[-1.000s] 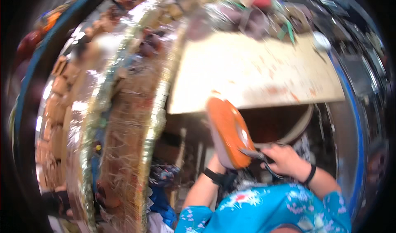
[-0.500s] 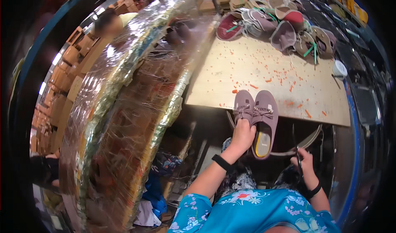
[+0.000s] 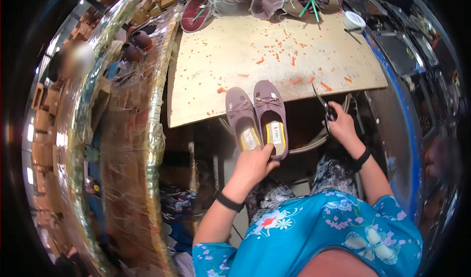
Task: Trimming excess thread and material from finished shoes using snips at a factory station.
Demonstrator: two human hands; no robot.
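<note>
My left hand [image 3: 251,166] grips a pair of mauve slip-on shoes by their heel ends, thumb and fingers closed on the backs. The left shoe [image 3: 236,98] and the right shoe [image 3: 267,93] lie side by side, toes pointing away over the table's near edge. Each has a bow on top and a pale insole with yellow edging. To the right, my right hand [image 3: 342,127] is closed round the dark handles of a pair of scissors [image 3: 330,114]. The blades point up and away toward the table edge, apart from the shoes.
Orange scraps are scattered over the pale tabletop [image 3: 206,81]. Shoe uppers [image 3: 267,1] with green ties are heaped at its far edge, near a white tub [image 3: 354,20]. Film-wrapped racking [image 3: 156,105] stands on the left. Below the table sits a round-rimmed container [image 3: 314,143]. Another person is at far left.
The left hand has moved from the uppers to the heels, and the insoles now show labels. The right hand with the scissors has risen toward the table edge. The view has shifted.
</note>
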